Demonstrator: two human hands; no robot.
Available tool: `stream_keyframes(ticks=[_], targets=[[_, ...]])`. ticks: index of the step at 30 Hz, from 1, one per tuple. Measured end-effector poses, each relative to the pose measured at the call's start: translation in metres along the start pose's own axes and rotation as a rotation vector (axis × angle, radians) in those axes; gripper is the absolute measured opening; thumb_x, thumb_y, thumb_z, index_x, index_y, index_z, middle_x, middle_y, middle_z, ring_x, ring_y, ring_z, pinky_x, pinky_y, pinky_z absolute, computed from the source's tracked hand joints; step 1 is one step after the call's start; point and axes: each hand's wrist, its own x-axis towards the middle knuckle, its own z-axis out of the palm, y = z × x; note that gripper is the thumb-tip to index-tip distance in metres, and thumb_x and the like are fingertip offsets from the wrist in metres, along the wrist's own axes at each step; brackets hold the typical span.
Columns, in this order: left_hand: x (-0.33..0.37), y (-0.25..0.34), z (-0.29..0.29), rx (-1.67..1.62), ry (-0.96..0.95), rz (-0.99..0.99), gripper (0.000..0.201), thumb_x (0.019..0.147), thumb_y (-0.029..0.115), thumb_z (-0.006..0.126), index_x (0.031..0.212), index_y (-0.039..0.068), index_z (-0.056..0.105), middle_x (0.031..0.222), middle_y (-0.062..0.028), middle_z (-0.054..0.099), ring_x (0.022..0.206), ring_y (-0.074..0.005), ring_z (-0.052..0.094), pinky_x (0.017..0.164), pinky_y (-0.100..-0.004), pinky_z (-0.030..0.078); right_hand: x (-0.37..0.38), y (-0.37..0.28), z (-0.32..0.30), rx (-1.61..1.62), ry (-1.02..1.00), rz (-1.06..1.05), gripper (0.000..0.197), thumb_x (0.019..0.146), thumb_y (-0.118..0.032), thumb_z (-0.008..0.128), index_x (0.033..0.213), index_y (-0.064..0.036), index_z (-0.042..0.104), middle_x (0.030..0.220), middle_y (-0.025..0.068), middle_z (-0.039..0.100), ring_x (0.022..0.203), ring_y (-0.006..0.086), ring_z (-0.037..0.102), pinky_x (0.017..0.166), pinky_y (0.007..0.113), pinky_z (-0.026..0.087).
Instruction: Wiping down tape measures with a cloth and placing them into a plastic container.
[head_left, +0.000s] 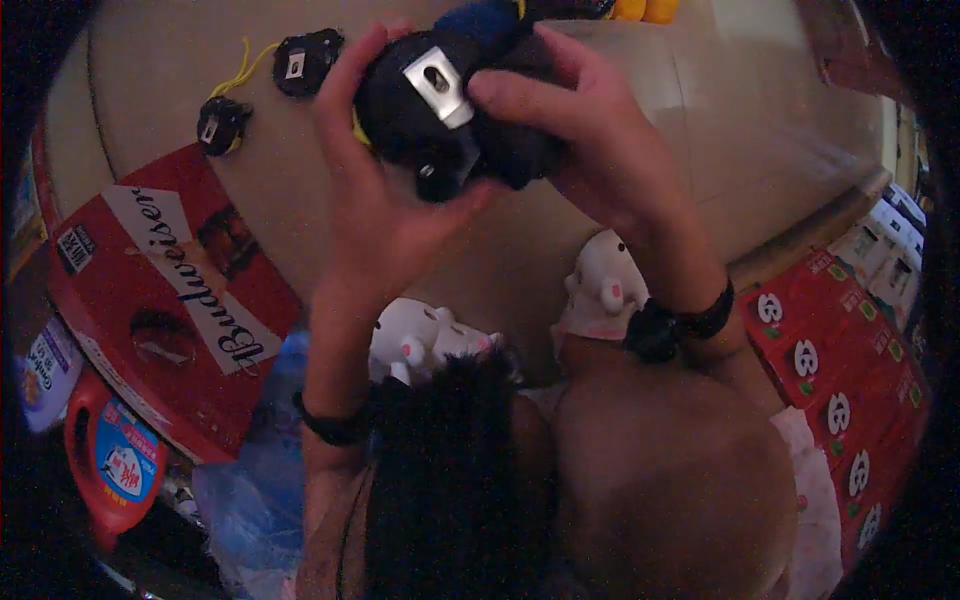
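Observation:
Both of my hands are raised over the floor around a rounded black tape measure [395, 95] with a silver slotted belt clip on its face. My left hand [375, 215] cups its left and lower sides. My right hand [610, 130] wraps the right side, its thumb pressed close to the clip. More dark material bulges under my right fingers; whether it is a second tape measure I cannot tell. Just above it sits a dark blue item [478, 18], partly cut off. Two similar black tape measures, one farther [310, 62] and one nearer [222, 125], lie on the floor with yellow cords.
At left stand a red carton [180, 300], a red jug [115, 460], a pale bottle [50, 370] and crumpled blue plastic [255, 500]. Red printed packs [840, 390] line the right. White animal-shaped slippers [605, 275] are below my hands. Orange items [645, 10] show at the top.

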Motion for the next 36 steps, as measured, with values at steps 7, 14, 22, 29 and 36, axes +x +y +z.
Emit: stream_keyframes(ticks=[7, 14, 22, 29, 36], targets=[[0.000, 0.000, -0.013, -0.079, -0.181, 0.030, 0.092, 0.049, 0.027, 0.083, 0.121, 0.001, 0.032, 0.120, -0.0136, 0.040, 0.118, -0.0273, 0.035, 0.098, -0.0370, 0.029, 0.000, -0.007, -0.004, -0.123, -0.116, 0.196, 0.041, 0.077, -0.029, 0.063, 0.104, -0.0014, 0.052, 0.092, 0.0049, 0.058, 0.080, 0.0112, 0.057, 0.070, 0.024, 0.047], [-0.002, -0.009, -0.010, -0.288, -0.120, -0.051, 0.091, 0.052, 0.040, 0.079, 0.122, 0.002, 0.035, 0.117, -0.0118, 0.042, 0.115, -0.0268, 0.037, 0.098, -0.0371, 0.028, 0.000, -0.001, -0.002, -0.171, 0.100, 0.112, 0.036, 0.081, -0.029, 0.058, 0.104, -0.0023, 0.052, 0.091, 0.0042, 0.059, 0.078, 0.0107, 0.058, 0.069, 0.023, 0.047], [0.003, -0.008, -0.023, 0.037, -0.193, 0.023, 0.095, 0.050, 0.039, 0.079, 0.124, 0.003, 0.032, 0.115, -0.0106, 0.043, 0.109, -0.0231, 0.041, 0.093, -0.0348, 0.033, 0.001, 0.011, -0.001, -0.088, -0.090, 0.118, 0.040, 0.078, -0.032, 0.061, 0.107, -0.0049, 0.051, 0.090, 0.0045, 0.059, 0.078, 0.0123, 0.058, 0.069, 0.026, 0.048], [-0.004, -0.011, -0.015, -0.350, -0.149, -0.173, 0.095, 0.051, 0.030, 0.081, 0.126, 0.002, 0.029, 0.117, -0.0106, 0.045, 0.110, -0.0246, 0.044, 0.095, -0.0339, 0.033, 0.003, 0.012, -0.011, -0.028, -0.020, 0.102, 0.043, 0.083, -0.031, 0.055, 0.114, -0.0038, 0.045, 0.100, 0.0054, 0.056, 0.089, 0.0116, 0.055, 0.077, 0.025, 0.046], [-0.003, -0.014, -0.024, -0.300, -0.248, -0.104, 0.080, 0.054, 0.042, 0.076, 0.116, -0.001, 0.047, 0.118, -0.0115, 0.042, 0.111, -0.0229, 0.041, 0.095, -0.0328, 0.031, 0.006, 0.003, -0.007, -0.128, -0.115, 0.150, 0.040, 0.081, -0.032, 0.058, 0.106, -0.0022, 0.051, 0.093, 0.0044, 0.058, 0.081, 0.0109, 0.056, 0.072, 0.025, 0.046]])
